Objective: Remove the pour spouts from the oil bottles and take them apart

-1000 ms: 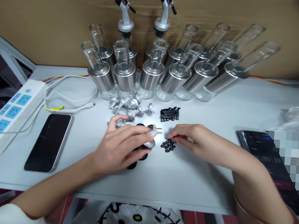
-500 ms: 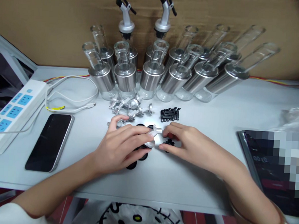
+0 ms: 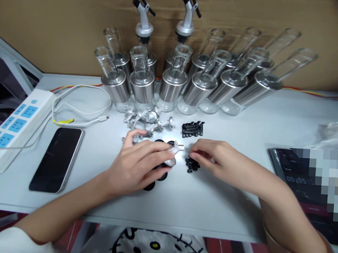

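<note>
My left hand [image 3: 142,163] is closed round a silver pourer spout [image 3: 171,161], whose narrow tube points right. Several black round stoppers [image 3: 149,186] lie partly hidden under that hand. My right hand [image 3: 217,156] has thumb and fingers pinched together just above a small heap of tiny black parts [image 3: 192,166]. What sits between those fingertips, if anything, is too small to make out. Behind the hands lie loose silver spouts [image 3: 159,125] in a pile and a neat bunch of black levers [image 3: 192,129].
Glass bottles with steel sleeves [image 3: 173,86] stand in rows at the back; two carry finished-looking pourer tops [image 3: 144,24]. To the left are a phone [image 3: 56,159], a white cable [image 3: 85,87] and a power strip [image 3: 28,123]. A dark timer screen [image 3: 300,180] and clear plastic [image 3: 336,135] occupy the right.
My right hand has shifted slightly right and away from the spout's tube, uncovering more of the tiny black parts. The left hand keeps its hold on the spout.
</note>
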{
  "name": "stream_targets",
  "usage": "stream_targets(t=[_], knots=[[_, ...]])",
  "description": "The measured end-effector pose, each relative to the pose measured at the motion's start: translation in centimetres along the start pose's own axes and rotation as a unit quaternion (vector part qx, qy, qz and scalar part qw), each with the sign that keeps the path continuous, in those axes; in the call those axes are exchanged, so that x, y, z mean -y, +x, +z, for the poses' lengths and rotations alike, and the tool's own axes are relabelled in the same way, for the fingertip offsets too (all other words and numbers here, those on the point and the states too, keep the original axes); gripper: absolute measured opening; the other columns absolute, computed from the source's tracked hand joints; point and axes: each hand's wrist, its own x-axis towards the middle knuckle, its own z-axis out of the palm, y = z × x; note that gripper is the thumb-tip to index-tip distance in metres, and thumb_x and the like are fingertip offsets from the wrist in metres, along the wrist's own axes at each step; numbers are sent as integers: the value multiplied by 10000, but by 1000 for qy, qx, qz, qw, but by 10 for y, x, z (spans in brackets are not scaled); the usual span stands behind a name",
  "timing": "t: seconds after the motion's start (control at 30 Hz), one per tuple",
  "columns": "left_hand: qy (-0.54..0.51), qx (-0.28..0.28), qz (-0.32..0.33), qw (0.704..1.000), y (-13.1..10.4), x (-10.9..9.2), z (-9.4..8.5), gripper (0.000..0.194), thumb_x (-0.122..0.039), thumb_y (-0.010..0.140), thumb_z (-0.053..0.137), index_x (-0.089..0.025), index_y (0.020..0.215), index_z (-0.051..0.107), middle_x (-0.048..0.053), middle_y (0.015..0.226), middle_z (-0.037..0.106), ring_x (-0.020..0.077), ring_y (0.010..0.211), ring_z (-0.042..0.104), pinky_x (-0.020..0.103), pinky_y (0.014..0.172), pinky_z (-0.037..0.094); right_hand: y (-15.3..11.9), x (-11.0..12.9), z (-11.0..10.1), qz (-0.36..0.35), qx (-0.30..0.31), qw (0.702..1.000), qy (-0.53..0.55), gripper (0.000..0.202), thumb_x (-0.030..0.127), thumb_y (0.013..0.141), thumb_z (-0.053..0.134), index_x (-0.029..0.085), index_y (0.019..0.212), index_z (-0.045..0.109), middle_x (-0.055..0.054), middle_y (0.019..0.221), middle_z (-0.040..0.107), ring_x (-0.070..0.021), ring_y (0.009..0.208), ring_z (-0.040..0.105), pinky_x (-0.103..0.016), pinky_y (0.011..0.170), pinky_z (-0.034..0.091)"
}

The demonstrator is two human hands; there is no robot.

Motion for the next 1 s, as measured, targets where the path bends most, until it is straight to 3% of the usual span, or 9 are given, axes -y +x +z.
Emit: stream_targets(t=[0.17, 0.3, 0.53, 1.0], knots=[[7, 2, 0, 1000, 0, 0, 0, 150, -216, 908, 606, -194, 1050, 559, 47, 1008, 728, 133, 838, 695, 376, 1009, 309, -1, 2, -3, 42, 39, 998, 32, 218, 369, 917, 524, 187, 851, 623, -18, 759, 635, -137, 636, 562, -255, 603, 430], [7, 4, 1, 1000, -1, 1, 0, 154, -211, 911, 601, -192, 1057, 555, 50, 1011, 726, 137, 842, 693, 380, 1008, 305, -2, 3, -4, 70, 70, 995, 29, 352, 472, 747, 729, 190, 921, 612, 2, 737, 616, -139, 606, 551, -254, 562, 425], [5, 6, 2, 1000, -1, 1, 1, 155, -202, 907, 603, -187, 1054, 559, 51, 1014, 724, 142, 847, 695, 383, 1007, 305, -2, -3, 3, 63, 55, 996, 10, 237, 276, 746, 732, 206, 932, 604, 22, 742, 594, -121, 599, 550, -238, 569, 443], [6, 9, 2, 1000, -1, 2, 1, 165, -195, 905, 605, -192, 1063, 555, 54, 1010, 722, 141, 858, 689, 387, 998, 303, -5, -6, 2, 33, 39, 997, 53, 214, 134, 750, 643, 204, 949, 609, -15, 875, 634, -133, 672, 611, -251, 629, 500]])
